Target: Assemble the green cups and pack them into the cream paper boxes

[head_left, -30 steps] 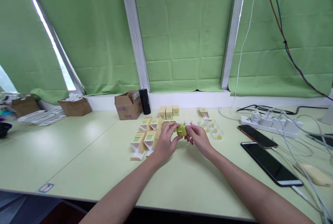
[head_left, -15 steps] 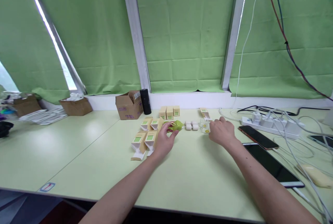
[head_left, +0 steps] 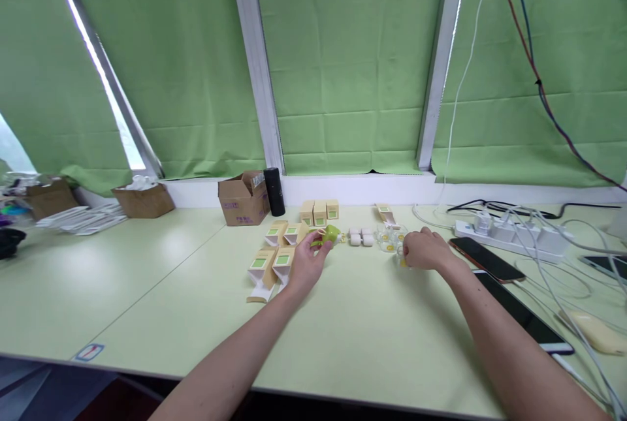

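Observation:
My left hand [head_left: 307, 263] pinches a small green rounded object [head_left: 332, 233] with a pale loop by my fingers; its exact kind I cannot make out. Curled round a small clear packet with a yellow spot [head_left: 403, 260] is my right hand [head_left: 425, 250], knuckles up, just above the table. Beside it lies a cluster of similar clear packets with yellow spots [head_left: 390, 238]. Small white blocks [head_left: 361, 236] sit in two rows between my hands. Open cardboard boxes with green labels [head_left: 262, 264] stand next to my left hand, partly hidden by it.
Three closed small boxes [head_left: 320, 213] stand behind, and an open one [head_left: 385, 213] lies farther right. A brown carton [head_left: 243, 199] and black cylinder [head_left: 274, 192] are at the back. On the right are a power strip [head_left: 512, 238], phone [head_left: 486, 258], tablet [head_left: 519, 310] and loose cables.
My right hand has moved right and slightly toward me with one clear packet, uncovering the cluster. The green object in my left hand has turned a little.

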`<state>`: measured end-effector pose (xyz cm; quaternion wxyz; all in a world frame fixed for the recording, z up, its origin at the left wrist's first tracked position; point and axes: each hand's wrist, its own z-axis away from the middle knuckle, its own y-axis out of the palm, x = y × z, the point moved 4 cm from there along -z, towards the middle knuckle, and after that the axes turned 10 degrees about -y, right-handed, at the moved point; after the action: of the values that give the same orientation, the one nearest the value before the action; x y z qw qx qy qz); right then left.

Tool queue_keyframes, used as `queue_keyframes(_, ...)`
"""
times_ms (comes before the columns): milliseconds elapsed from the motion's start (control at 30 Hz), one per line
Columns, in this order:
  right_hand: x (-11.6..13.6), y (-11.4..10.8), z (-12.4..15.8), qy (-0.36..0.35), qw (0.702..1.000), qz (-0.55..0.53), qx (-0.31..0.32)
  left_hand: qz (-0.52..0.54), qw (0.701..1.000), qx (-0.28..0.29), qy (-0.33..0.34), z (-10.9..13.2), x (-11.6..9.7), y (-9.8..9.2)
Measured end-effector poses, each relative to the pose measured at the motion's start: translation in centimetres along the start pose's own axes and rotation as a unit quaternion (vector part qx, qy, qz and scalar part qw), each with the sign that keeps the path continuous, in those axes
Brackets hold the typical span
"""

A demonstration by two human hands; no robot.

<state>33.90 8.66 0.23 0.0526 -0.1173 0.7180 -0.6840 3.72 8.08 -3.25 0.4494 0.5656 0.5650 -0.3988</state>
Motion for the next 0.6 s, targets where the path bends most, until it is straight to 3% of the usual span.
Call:
queue_keyframes(100, 1.4, -0.3, -0.1, -0.07, 0.995, -0.072, -0.006, 0.015, 1.0, 0.004, -0.007, 0.1, -0.4, 0.1)
queue_keyframes(167, 2.7, -0.6, -0.2, -0.149, 0.967, -0.203, -0.038, 0.025, 1.0, 0.005, -0.014, 0.1, -0.6, 0.1)
queue_keyframes(267, 4.8, -0.5, -0.1, -0.243, 0.831, -0.497, -0.053, 0.034, 0.999, 0.003, -0.019, 0.0, -0.6, 0.0)
queue_keyframes(400, 6.9, 1.1, -0.2, -0.24, 0.673, -0.699, 0.028, 0.04, 0.999, -0.012, -0.023, -0.1, -0.6, -0.2)
queue_keyframes(500, 7.7, 2.3, -0.4, -0.233, 0.582, -0.778, 0.048, 0.043, 0.999, -0.015, -0.024, -0.1, -0.7, -0.1)
queue_keyframes(600, 8.3, 3.5, -0.7, -0.218, 0.525, -0.821, 0.052, 0.046, 0.998, -0.019, -0.023, 0.0, -0.8, -0.1)
